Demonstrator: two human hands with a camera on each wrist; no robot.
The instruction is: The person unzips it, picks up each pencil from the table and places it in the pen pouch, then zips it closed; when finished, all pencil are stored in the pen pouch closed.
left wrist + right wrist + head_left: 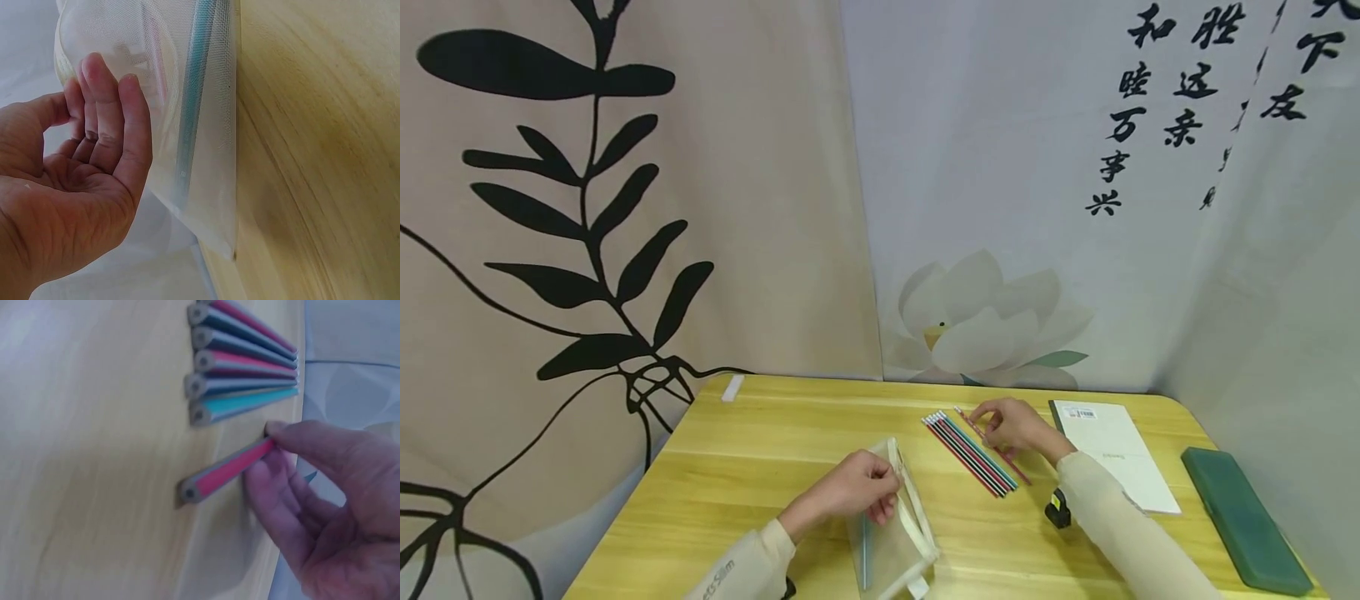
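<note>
My right hand (1011, 425) pinches a red pencil (228, 475) between thumb and fingers, and the pencil lies at a slant on the table. Beside it, several red, black and teal pencils (970, 454) form a tight row, their unsharpened ends showing in the right wrist view. My left hand (853, 487) holds the edge of a whitish mesh pouch (898, 554) with thumb and fingertip, the other fingers curled loosely. Through the mesh a teal pencil-like stick (195, 94) shows, with something pinkish and blurred beside it.
A white notebook (1123, 454) with a barcode label lies right of the pencils, partly behind my right forearm. Farther right is a dark green case (1247, 521). A small white strip (732, 388) lies at the table's back left. Printed cloth hangs behind the table (760, 467).
</note>
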